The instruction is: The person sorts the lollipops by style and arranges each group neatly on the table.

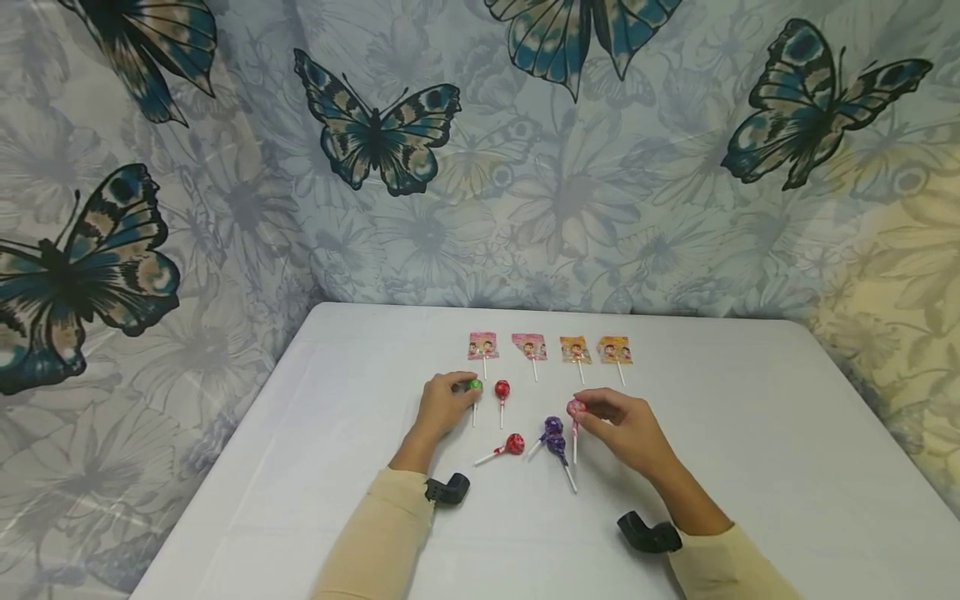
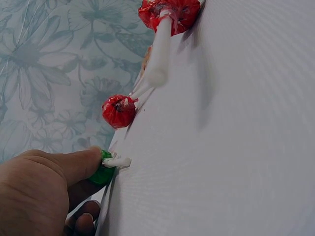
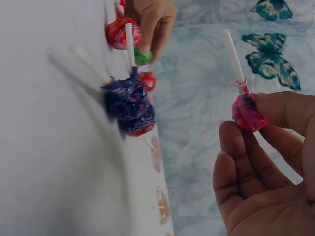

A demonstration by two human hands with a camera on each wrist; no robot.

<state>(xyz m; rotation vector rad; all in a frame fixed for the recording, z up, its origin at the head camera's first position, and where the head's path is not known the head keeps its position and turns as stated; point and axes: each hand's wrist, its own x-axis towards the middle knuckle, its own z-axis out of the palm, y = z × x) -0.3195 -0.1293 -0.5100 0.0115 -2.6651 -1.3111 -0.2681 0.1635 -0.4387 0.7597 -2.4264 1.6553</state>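
My left hand (image 1: 442, 407) pinches the head of a green lollipop (image 2: 102, 174) between thumb and finger, its white stick toward me. In my right hand (image 1: 622, 425) a pink lollipop (image 3: 247, 113) is pinched by its wrapped head, the stick pointing away from the palm. Just right of the left hand lies a red lollipop (image 1: 502, 390). A second red lollipop (image 1: 514, 444) lies nearer to me, its stick pointing left. Two purple lollipops (image 1: 555, 442) lie close together left of the right hand, their heads touching or overlapping.
Along the back stands a row of flat wrapped lollipops: two pink (image 1: 483, 346) ones on the left and two orange (image 1: 575, 348) ones on the right. All rest on a white table (image 1: 750, 417). Behind it hangs a butterfly-patterned cloth (image 1: 420, 250).
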